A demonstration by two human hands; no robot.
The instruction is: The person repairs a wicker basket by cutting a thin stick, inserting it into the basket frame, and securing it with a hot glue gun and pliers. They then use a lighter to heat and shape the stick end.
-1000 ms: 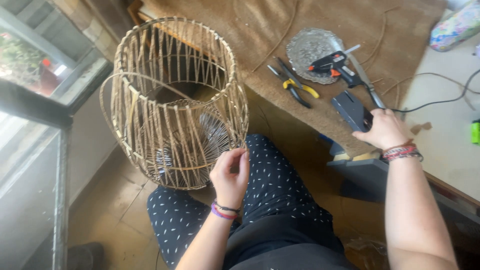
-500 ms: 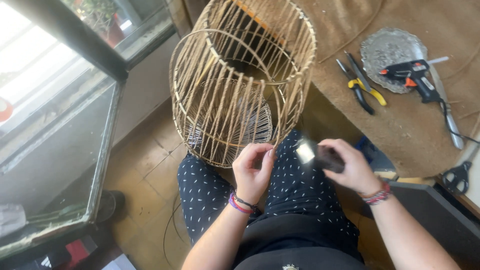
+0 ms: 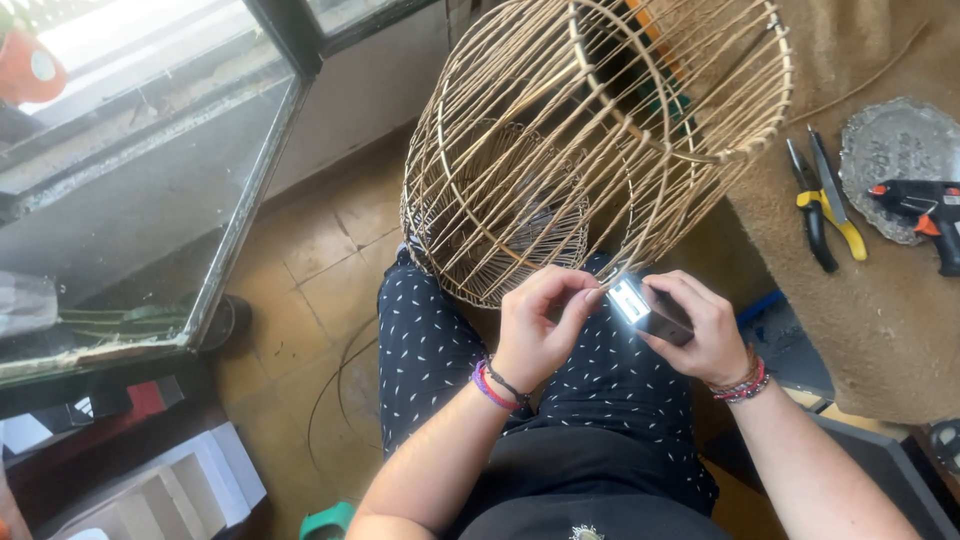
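Observation:
A round woven cane basket frame [image 3: 590, 130] leans from the table edge down onto my lap. My left hand [image 3: 540, 325] pinches a cane strand at the frame's lower rim, fingers closed on it. My right hand [image 3: 700, 330] grips a small dark rectangular device [image 3: 648, 312] whose bright lit end points at the spot my left fingers hold. Both hands sit close together above my dotted dark trousers.
On the brown cloth-covered table [image 3: 880, 330] lie yellow-handled pliers [image 3: 825, 205], a black and orange glue gun [image 3: 920, 205] and a silver dish [image 3: 890, 150]. A glass-topped case [image 3: 140, 190] stands at left. A loose cane loop [image 3: 345, 395] lies on the tiled floor.
My right hand left the table with the dark device and brought it to the basket rim beside my left hand. The view has tilted down and closer.

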